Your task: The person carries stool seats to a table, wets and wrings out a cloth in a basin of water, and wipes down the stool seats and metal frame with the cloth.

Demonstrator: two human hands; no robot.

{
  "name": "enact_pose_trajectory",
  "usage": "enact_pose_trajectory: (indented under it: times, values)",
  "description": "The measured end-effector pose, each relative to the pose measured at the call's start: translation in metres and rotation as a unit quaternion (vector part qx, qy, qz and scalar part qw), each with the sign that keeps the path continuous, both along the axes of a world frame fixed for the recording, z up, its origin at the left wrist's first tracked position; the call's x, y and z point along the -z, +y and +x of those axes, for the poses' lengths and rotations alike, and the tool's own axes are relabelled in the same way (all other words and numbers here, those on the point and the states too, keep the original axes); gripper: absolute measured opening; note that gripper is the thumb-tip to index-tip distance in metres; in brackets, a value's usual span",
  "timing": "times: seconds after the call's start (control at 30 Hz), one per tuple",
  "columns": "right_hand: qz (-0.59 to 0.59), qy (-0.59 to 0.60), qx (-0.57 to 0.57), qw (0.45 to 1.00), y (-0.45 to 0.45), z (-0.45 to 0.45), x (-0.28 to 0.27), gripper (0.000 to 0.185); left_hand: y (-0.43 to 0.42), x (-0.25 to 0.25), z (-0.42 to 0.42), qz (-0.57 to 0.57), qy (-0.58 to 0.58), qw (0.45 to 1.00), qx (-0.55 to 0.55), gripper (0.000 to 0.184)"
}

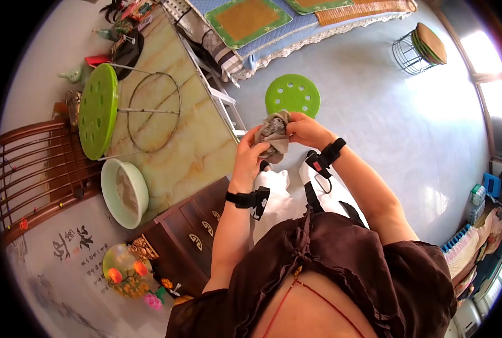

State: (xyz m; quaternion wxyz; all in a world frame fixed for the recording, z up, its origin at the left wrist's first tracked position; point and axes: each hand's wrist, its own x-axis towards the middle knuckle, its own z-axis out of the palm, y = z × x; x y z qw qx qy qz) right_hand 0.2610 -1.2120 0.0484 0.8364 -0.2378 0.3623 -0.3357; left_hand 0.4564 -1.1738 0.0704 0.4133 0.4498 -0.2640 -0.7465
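A crumpled grey-beige cloth is bunched up between my two hands, in front of my body. My left hand grips its near left side, with the thumb laid over the folds. On the upper right side, my right hand pinches the cloth with bent fingers. Just beyond the cloth stands a round green stool with holes in its seat, partly hidden by the cloth and my right hand. Each wrist wears a black strap with a small device.
To the left, a marble-patterned tabletop bears a green stool on its side and a pale basin with cloudy water. Ahead is a bed with mats. Stacked stools stand far right. Bedding and boxes line the lower right.
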Motion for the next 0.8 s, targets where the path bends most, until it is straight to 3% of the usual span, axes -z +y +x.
enact_pose_trajectory:
  times: [0.07, 0.3, 0.37, 0.43, 0.57, 0.73, 0.8]
  values:
    - [0.014, -0.018, 0.021, 1.0, -0.002, -0.01, 0.009, 0.043, -0.002, 0.001, -0.007, 0.006, 0.039, 0.999, 0.031, 0.041]
    - [-0.018, -0.027, 0.051, 0.998, -0.02, -0.027, 0.008, 0.047, -0.032, 0.0, -0.021, 0.104, 0.161, 0.981, -0.038, 0.04]
    - [0.01, 0.007, 0.048, 0.999, -0.027, -0.028, 0.007, 0.043, -0.041, 0.015, -0.024, 0.096, 0.142, 0.984, -0.037, 0.044]
    - [0.037, 0.041, 0.035, 0.998, -0.033, -0.03, 0.013, 0.042, -0.05, 0.032, -0.028, 0.064, 0.051, 0.997, 0.016, 0.044]
    - [0.061, 0.111, 0.056, 0.99, -0.047, -0.031, 0.037, 0.037, -0.066, 0.066, -0.034, 0.068, -0.005, 0.997, -0.019, 0.033]
    - [0.025, 0.052, 0.108, 0.993, -0.058, -0.036, 0.066, 0.059, -0.083, 0.103, -0.044, 0.107, 0.021, 0.991, -0.073, 0.033]
    - [0.011, 0.064, 0.111, 0.992, -0.063, -0.042, 0.095, 0.06, -0.091, 0.131, -0.046, -0.027, -0.093, 0.993, -0.073, 0.036]
